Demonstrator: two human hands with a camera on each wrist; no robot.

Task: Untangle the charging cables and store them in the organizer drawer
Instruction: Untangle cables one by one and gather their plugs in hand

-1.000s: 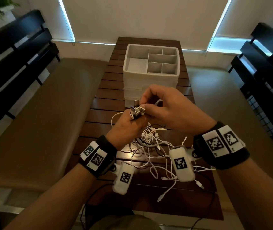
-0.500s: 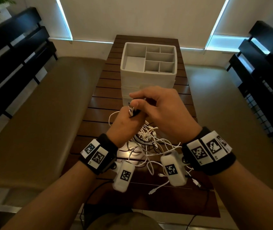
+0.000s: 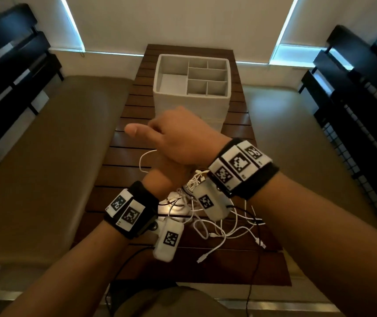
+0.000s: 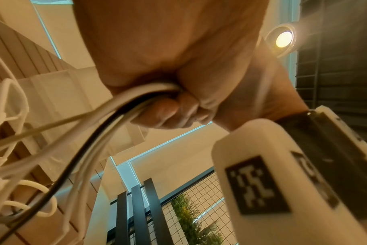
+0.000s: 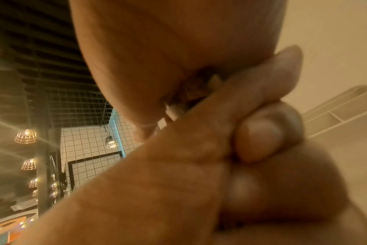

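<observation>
**Cable bundle held above the desk, organizer beyond**

Nearest, loose white cable ends (image 3: pixel 215 245) trail over the desk (image 3: pixel 128 161) toward its front edge. Above them, the left hand (image 3: pixel 166 177) has its fingers (image 4: pixel 168 114) curled tight around a bundle of white cables and one black cable (image 4: pixel 77 154). The right hand (image 3: pixel 183 138) sits directly over the left, fingers curled onto the plug ends, thumb stretched leftward. Bare slats lie to the hands' left. Beyond, the white organizer (image 3: pixel 192 104) stands centred, top compartments open, a narrow desk margin either side.
</observation>
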